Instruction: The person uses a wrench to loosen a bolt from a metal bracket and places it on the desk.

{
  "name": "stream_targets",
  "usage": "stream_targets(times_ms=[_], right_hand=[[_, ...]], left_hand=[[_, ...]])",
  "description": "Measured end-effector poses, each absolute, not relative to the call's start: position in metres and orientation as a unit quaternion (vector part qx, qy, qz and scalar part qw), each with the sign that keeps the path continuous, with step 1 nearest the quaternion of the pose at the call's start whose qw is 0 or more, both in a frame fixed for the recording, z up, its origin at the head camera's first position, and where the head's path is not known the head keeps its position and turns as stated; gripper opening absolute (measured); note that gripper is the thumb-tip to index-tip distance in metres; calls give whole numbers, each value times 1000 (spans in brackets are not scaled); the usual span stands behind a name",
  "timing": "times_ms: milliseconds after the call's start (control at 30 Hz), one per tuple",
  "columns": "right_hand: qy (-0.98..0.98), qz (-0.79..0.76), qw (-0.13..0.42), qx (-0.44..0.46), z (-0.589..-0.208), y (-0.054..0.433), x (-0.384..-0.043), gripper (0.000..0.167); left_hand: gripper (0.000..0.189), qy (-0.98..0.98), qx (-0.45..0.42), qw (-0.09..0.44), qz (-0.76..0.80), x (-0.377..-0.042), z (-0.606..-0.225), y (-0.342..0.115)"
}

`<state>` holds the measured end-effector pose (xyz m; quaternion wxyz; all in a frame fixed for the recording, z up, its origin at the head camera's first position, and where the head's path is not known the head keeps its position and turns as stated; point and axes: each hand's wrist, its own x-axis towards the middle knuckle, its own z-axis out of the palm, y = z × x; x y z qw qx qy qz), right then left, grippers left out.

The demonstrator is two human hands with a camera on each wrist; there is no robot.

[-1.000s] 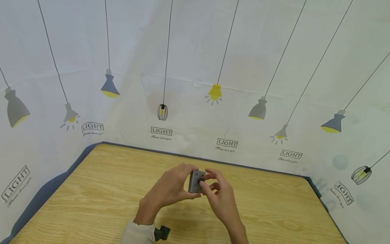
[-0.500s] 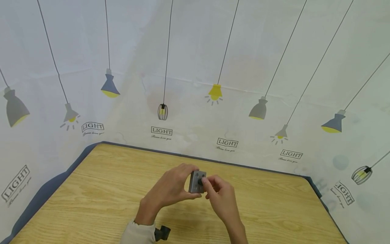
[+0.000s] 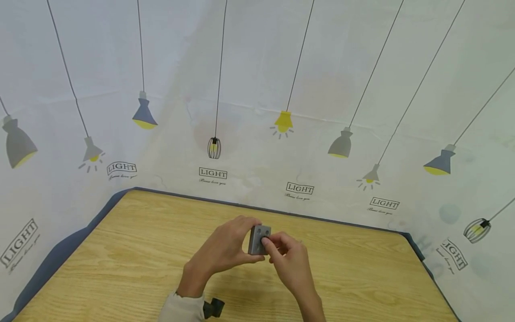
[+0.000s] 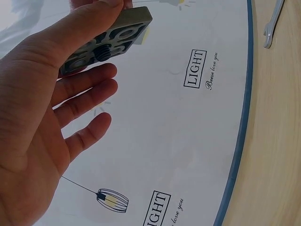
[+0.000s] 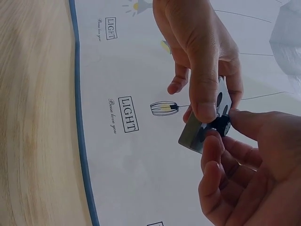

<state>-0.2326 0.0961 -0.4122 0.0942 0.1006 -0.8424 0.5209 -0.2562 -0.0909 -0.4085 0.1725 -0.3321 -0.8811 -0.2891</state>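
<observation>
Held up over the table is a grey square block [image 3: 256, 237] with round holes in its face. My left hand [image 3: 225, 245] grips it by opposite edges, thumb on one side and fingers on the other. From the middle of the block's face sticks a black knob-like bolt head [image 5: 222, 124], which the thumb and fingers of my right hand [image 3: 293, 264] pinch. On the other face, in the left wrist view, a black threaded end [image 4: 102, 52] protrudes from the centre. In the head view my right fingers hide most of the bolt head.
A wooden table [image 3: 141, 250] lies beneath both hands, edged in blue. Behind it hangs a white sheet [image 3: 257, 147] printed with lamps and lettering. A silver open-end wrench [image 4: 271, 28] lies on the table in the left wrist view. A black device [image 3: 214, 307] sits at the left cuff.
The right fingers were spread at the bolt head, then drew in, and now pinch it with the thumb slightly lower and farther left. My left hand and the block stay nearly still.
</observation>
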Motion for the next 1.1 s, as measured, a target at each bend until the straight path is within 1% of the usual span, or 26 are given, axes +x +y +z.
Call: stream_targets(times_ms=[600, 833, 1100], right_hand=[[-851, 504, 97, 112, -410, 97, -232, 6], [-848, 506, 96, 127, -409, 98, -232, 14], [-847, 507, 92, 131, -409, 98, -231, 15]], left_hand=[[65, -883, -331, 176, -283, -256, -409, -91], [65, -884, -329, 172, -283, -255, -408, -91], [66, -884, -331, 177, -280, -255, -408, -91]])
